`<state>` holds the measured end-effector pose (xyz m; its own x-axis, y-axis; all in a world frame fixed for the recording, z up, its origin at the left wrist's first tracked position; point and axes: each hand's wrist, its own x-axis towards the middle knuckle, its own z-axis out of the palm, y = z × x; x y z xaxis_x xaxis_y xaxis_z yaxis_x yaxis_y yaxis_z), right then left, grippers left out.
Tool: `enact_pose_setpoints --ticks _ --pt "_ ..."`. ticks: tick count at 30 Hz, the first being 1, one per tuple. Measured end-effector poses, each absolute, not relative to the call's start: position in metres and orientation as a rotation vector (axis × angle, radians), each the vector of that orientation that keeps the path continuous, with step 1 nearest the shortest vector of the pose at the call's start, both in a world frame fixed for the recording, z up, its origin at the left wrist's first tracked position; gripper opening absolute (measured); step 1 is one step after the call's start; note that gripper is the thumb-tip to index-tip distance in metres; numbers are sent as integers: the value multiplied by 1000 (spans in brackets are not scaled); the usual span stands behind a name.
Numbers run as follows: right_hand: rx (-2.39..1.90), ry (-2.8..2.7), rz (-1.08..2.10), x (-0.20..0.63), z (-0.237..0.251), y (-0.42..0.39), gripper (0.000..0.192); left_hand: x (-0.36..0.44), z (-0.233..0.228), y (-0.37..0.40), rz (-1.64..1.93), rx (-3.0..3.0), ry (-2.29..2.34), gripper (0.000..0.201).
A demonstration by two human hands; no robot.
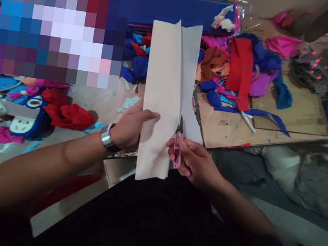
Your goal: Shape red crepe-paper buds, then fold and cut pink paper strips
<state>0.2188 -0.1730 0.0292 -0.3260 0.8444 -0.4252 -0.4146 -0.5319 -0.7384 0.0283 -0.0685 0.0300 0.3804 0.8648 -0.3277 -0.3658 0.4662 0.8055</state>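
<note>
A long cream sheet [163,77], fabric or paper, stretches from the table's edge towards my lap. My left hand [131,124], with a metal-banded watch [107,137] on its wrist, grips the sheet's left edge, thumb on top and fingers underneath. In my right hand [194,158] is a small pair of scissors [179,154] with pink handles. The dark blades point away from me and lie at the long line where the sheet's left strip meets its right part [192,69]. Whether that line is a cut or a fold, I cannot tell.
Several red, blue, pink and brown fabric scraps [240,68] lie on the table [219,127]. At the back stands a long blue box-like object [174,11]. Blue-and-white power strips [30,119] sit at left and right. The upper left is pixelated.
</note>
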Motion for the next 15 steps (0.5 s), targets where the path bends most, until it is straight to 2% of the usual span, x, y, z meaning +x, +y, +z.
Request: enact_pose_setpoints --ticks 9,15 --pt "-1087 -683 1926 218 28 -170 33 28 31 -71 876 696 855 58" --pt "-1079 -661 1930 216 28 -170 32 28 32 -71 871 698 876 51"
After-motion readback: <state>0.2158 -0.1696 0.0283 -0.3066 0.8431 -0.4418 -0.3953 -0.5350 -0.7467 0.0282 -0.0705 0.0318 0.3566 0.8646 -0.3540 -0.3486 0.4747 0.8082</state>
